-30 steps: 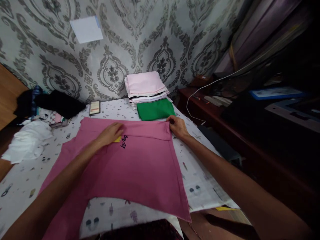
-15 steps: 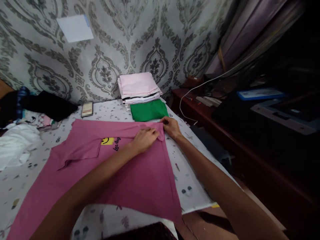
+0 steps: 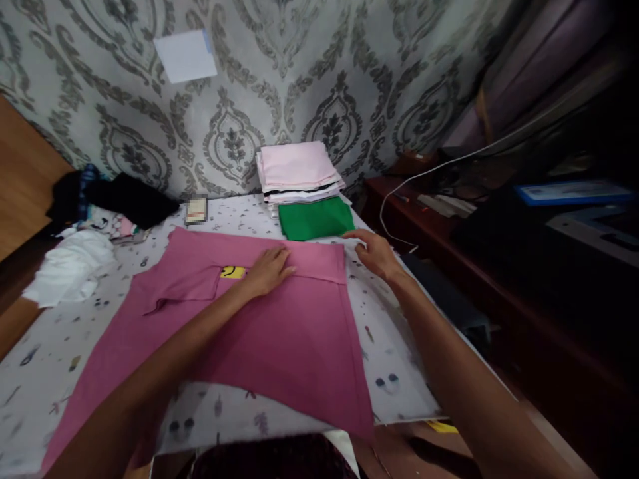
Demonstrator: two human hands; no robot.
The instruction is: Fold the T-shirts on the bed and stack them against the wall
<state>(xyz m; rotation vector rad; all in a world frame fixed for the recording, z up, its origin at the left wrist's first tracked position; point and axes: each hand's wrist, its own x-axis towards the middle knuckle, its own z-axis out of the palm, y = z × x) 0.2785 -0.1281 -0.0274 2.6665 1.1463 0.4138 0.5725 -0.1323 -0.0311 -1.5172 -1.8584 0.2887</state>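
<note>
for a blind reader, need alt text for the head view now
A person's left hand rests on the folded-over strip of a pink garment spread on a white printed sheet; the right hand is apart, beside its corner. Beyond: folded green cloth and a folded fabric stack.

Your head camera looks forward and down from the near edge of the printed cloth [image 3: 382, 339], with your left hand [image 3: 267, 271] and right hand [image 3: 376, 255] fairly close and the patterned wall [image 3: 279, 86] at the far side.
</note>
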